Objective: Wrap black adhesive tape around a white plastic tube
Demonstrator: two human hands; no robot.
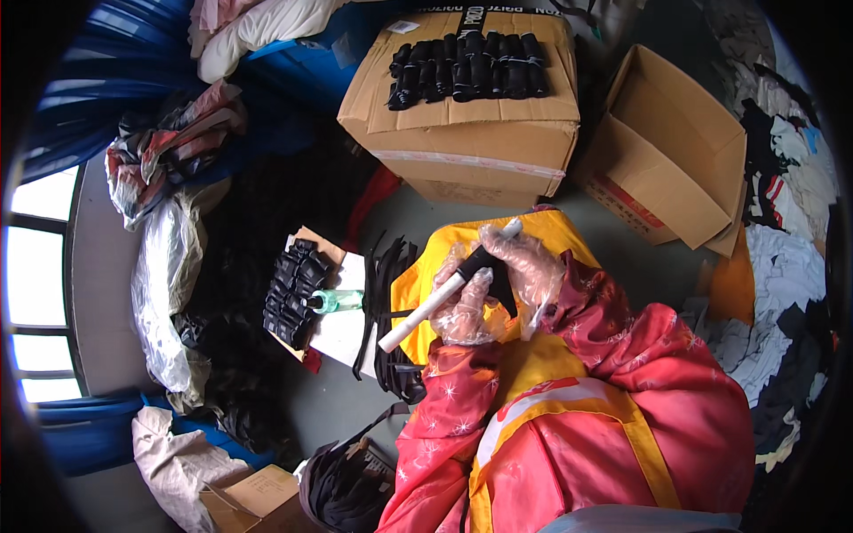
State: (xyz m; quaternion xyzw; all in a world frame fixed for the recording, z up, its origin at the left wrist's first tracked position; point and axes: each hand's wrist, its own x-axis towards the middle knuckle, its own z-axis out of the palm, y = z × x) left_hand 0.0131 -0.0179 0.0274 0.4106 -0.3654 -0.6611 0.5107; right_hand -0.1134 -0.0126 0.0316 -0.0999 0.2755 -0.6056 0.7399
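Observation:
My left hand (463, 300), in a clear plastic glove, holds a white rod (426, 312) from below, over my yellow apron (426, 266). A black fabric strip (477, 260) is wound around the rod's middle, and part of it hangs down between my hands. My right hand (523, 263), gloved likewise, grips the rod near its upper end beside the black winding. Close to my left hand, many loose black strips (393, 280) hang over the edge of a white board (340, 326). A green-tinted bottle (338, 301) lies on that board, next to rows of black rolls (296, 290).
A closed cardboard box (466, 140) ahead carries rows of black rolls (473, 66). An open cardboard box (673, 146) stands at its right. Piled cloth (780, 266) lies far right. A bundle of black strips (346, 486) and another carton (260, 496) are at lower left.

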